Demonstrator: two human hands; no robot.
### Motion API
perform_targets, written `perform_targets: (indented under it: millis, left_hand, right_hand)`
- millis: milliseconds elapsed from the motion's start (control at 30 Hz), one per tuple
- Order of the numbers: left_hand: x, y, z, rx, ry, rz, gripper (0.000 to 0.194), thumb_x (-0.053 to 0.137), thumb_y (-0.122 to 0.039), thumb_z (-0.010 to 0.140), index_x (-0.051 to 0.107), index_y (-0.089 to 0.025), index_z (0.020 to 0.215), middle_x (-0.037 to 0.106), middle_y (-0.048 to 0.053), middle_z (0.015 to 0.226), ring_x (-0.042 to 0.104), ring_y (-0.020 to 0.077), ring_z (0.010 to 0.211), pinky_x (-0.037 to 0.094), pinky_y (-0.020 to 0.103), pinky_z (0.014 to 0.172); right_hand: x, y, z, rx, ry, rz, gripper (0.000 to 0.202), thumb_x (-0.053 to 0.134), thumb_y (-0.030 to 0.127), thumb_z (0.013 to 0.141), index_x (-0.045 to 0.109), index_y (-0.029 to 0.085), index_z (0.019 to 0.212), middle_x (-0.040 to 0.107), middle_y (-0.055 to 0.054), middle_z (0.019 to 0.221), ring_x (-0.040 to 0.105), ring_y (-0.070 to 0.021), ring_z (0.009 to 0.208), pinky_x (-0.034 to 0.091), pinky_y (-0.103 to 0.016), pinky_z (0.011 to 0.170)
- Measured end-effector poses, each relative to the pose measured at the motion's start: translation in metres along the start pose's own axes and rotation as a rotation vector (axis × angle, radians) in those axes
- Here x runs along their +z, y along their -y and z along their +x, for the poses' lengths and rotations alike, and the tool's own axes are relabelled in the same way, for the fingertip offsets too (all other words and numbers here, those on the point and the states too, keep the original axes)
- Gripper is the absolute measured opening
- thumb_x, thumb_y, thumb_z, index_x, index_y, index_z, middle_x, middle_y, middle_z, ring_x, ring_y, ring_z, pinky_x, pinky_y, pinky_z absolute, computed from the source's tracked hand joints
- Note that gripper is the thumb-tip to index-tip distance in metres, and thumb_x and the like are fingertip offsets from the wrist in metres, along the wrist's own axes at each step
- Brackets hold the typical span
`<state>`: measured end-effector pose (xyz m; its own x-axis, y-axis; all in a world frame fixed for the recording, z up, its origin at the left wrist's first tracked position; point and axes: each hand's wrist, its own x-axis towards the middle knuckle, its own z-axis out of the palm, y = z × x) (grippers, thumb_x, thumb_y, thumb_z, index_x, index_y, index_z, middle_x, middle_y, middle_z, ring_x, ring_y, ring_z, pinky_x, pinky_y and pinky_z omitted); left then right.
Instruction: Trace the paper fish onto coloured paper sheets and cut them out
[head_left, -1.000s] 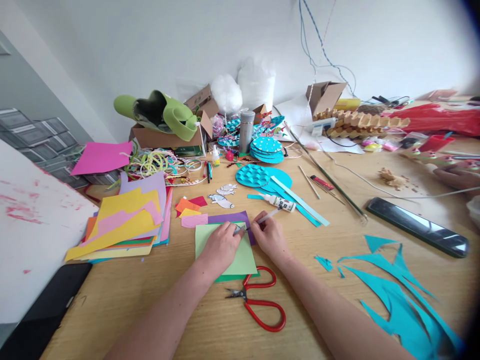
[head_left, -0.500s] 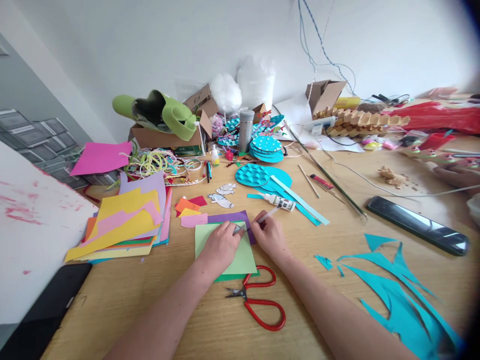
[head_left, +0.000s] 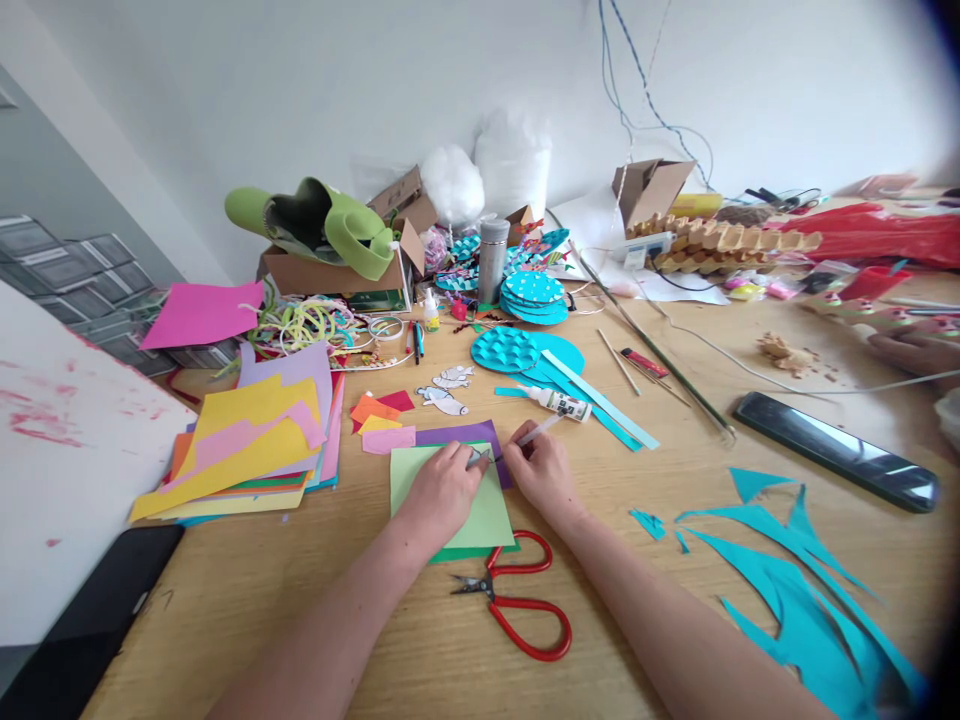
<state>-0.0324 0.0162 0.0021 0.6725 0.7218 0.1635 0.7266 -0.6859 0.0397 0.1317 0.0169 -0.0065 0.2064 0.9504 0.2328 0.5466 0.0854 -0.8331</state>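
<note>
My left hand (head_left: pixel 444 488) rests on the light green paper (head_left: pixel 420 510), its fingers together and pressing a small grey fish cutout (head_left: pixel 480 456) against the sheet. A slim white pen (head_left: pixel 536 431) is pinched in my right hand (head_left: pixel 536 465), its dark tip at the cutout's right side. Purple paper (head_left: pixel 480 432) and darker green paper (head_left: pixel 442 556) show from under the light green one. Just below the papers lie scissors with red handles (head_left: pixel 551 603). Two more fish cutouts (head_left: pixel 444 401) lie beyond my left hand.
Coloured papers (head_left: pixel 240 425) are stacked at the left, with small scraps (head_left: pixel 386 440) nearer. A glue bottle (head_left: pixel 559 403) lies by blue strips. Blue offcuts (head_left: pixel 780 590) and a phone (head_left: pixel 832 450) are at the right. Another person's hand (head_left: pixel 911 352) shows at the right edge.
</note>
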Motion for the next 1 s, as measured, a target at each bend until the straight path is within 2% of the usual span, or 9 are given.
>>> perform_targets:
  millis: [200, 433, 600, 767, 833, 900, 1000]
  left_hand:
    - [0.001, 0.001, 0.0, 0.004, 0.01, 0.011, 0.031, 0.037, -0.01, 0.092, 0.059, -0.017, 0.114, 0.057, 0.008, 0.095, 0.051, 0.0225, 0.094, 0.047, 0.035, 0.079]
    - [-0.005, -0.007, -0.001, -0.047, 0.003, -0.004, 0.035, 0.037, -0.007, 0.089, 0.058, -0.017, 0.116, 0.058, 0.008, 0.095, 0.05, 0.0235, 0.096, 0.046, 0.037, 0.08]
    - [-0.015, -0.016, -0.001, -0.097, -0.023, -0.015, 0.029, 0.039, -0.019, 0.091, 0.061, -0.016, 0.11, 0.061, 0.01, 0.095, 0.049, 0.0264, 0.095, 0.045, 0.041, 0.078]
    - [-0.018, -0.031, -0.001, -0.229, -0.001, -0.058, 0.032, 0.041, -0.034, 0.093, 0.061, -0.014, 0.108, 0.062, 0.014, 0.105, 0.052, 0.0288, 0.1, 0.045, 0.043, 0.083]
    - [-0.018, -0.038, -0.002, -0.285, 0.04, -0.057, 0.038, 0.041, -0.036, 0.092, 0.055, -0.012, 0.118, 0.059, 0.017, 0.116, 0.058, 0.0288, 0.096, 0.047, 0.042, 0.078]
    - [-0.017, -0.043, -0.003, -0.331, 0.103, -0.051, 0.045, 0.041, -0.038, 0.092, 0.045, -0.011, 0.128, 0.055, 0.021, 0.124, 0.063, 0.0272, 0.082, 0.049, 0.039, 0.065]
    - [-0.016, -0.047, -0.007, -0.355, 0.142, -0.031, 0.048, 0.039, -0.039, 0.092, 0.042, -0.01, 0.13, 0.051, 0.025, 0.129, 0.066, 0.0262, 0.07, 0.048, 0.037, 0.056]
  right_hand:
    - [0.0, 0.0, 0.0, -0.006, 0.02, 0.006, 0.008, 0.047, 0.024, 0.071, 0.046, 0.021, 0.063, 0.045, 0.005, 0.044, 0.044, -0.0113, 0.04, 0.03, -0.023, 0.044]
    - [-0.002, 0.0, -0.004, 0.008, -0.034, 0.138, 0.011, 0.05, 0.025, 0.073, 0.047, 0.021, 0.064, 0.045, 0.006, 0.046, 0.044, -0.011, 0.042, 0.032, -0.022, 0.043]
    - [0.0, -0.003, -0.004, -0.005, -0.008, 0.16, 0.01, 0.051, 0.025, 0.074, 0.049, 0.02, 0.065, 0.046, 0.006, 0.048, 0.042, -0.011, 0.043, 0.031, -0.022, 0.043]
    - [0.001, -0.006, -0.003, 0.026, -0.011, 0.184, 0.01, 0.053, 0.025, 0.074, 0.049, 0.02, 0.065, 0.051, 0.003, 0.053, 0.047, -0.0124, 0.048, 0.035, -0.023, 0.046]
    - [0.001, -0.008, -0.003, 0.058, -0.011, 0.23, 0.011, 0.054, 0.026, 0.074, 0.05, 0.02, 0.066, 0.053, 0.002, 0.055, 0.048, -0.0128, 0.049, 0.037, -0.023, 0.046]
    - [0.002, -0.008, -0.003, 0.094, 0.012, 0.295, 0.013, 0.056, 0.029, 0.076, 0.049, 0.02, 0.068, 0.053, 0.002, 0.055, 0.047, -0.0122, 0.047, 0.037, -0.023, 0.045]
    - [0.002, -0.002, -0.002, 0.128, 0.082, 0.382, 0.017, 0.057, 0.034, 0.078, 0.049, 0.02, 0.073, 0.052, 0.004, 0.054, 0.045, -0.011, 0.042, 0.036, -0.022, 0.041]
